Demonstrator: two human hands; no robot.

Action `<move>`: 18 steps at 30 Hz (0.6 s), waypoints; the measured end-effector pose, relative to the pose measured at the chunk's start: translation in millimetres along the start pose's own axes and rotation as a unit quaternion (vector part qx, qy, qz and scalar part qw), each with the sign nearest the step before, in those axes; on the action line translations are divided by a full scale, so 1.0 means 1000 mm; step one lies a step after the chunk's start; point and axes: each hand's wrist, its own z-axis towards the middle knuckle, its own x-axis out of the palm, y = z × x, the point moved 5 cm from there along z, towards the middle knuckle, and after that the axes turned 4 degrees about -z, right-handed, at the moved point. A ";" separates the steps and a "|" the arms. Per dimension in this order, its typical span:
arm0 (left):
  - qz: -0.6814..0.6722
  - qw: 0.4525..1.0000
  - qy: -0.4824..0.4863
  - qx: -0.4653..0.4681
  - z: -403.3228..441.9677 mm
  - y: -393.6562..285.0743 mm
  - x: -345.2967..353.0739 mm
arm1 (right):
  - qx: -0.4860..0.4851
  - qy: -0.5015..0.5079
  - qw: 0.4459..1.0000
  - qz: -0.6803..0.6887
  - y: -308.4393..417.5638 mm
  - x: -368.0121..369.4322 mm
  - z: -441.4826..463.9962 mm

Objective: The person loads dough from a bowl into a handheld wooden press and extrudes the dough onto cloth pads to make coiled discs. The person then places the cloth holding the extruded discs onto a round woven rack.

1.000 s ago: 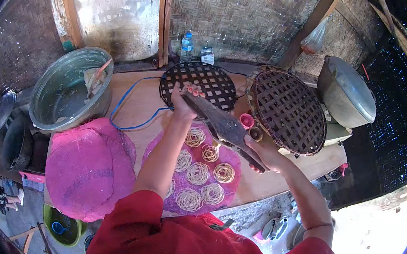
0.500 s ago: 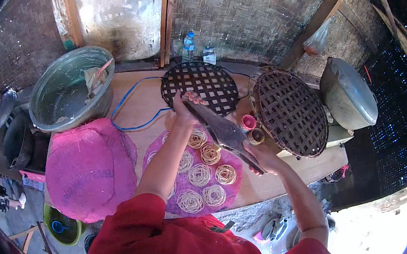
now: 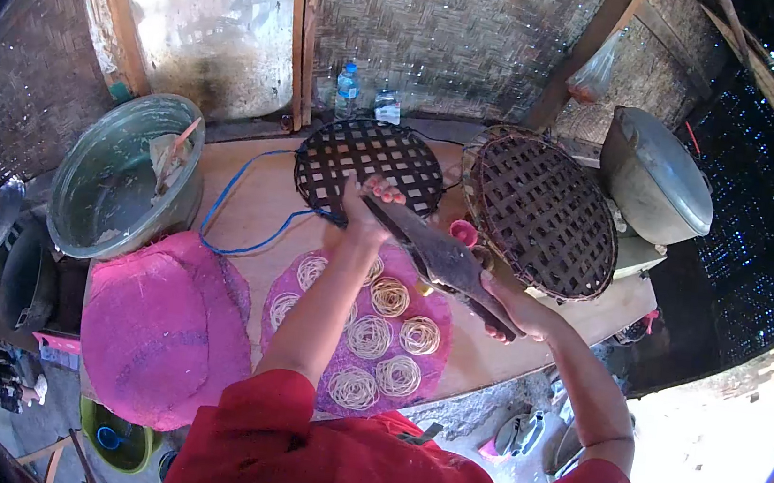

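A dark two-handled hand press (image 3: 442, 255) is stretched slantwise between my hands above the table. My left hand (image 3: 370, 204) is closed round its upper left end. At the lower right end, my right hand (image 3: 514, 311) grips the handles. Under the press lies a round pink cloth (image 3: 435, 364) carrying several coiled nests of pale noodle-like strands, such as one nest (image 3: 369, 336) near the middle. My left forearm hides part of the cloth. A small pink cup (image 3: 463, 233) stands just behind the press.
A black woven tray (image 3: 372, 160) with a blue cord lies behind my left hand. Brown lattice trays (image 3: 546, 211) and a big metal pot (image 3: 653, 175) stand right. A green basin (image 3: 124, 181) and stacked pink cloths (image 3: 157, 321) are left. A water bottle (image 3: 347, 91) stands at the back.
The view has shifted slightly. Both hands and the press have moved a little to the right over the cloth, and the press now covers more of the small cups.
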 end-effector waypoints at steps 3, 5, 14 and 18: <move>0.012 0.999 -0.048 0.010 -0.001 0.024 -0.023 | 0.053 -0.010 0.999 -0.001 -0.019 -0.009 -0.003; -0.009 0.999 -0.037 -0.002 0.007 0.028 -0.033 | 0.041 -0.035 0.998 -0.017 -0.016 -0.010 -0.002; 0.028 0.999 -0.017 -0.008 -0.001 0.024 0.005 | 0.049 -0.047 0.998 -0.005 -0.019 -0.008 -0.015; -0.015 1.000 -0.004 -0.018 0.009 0.033 -0.002 | 0.023 -0.104 0.993 -0.053 0.001 -0.015 -0.033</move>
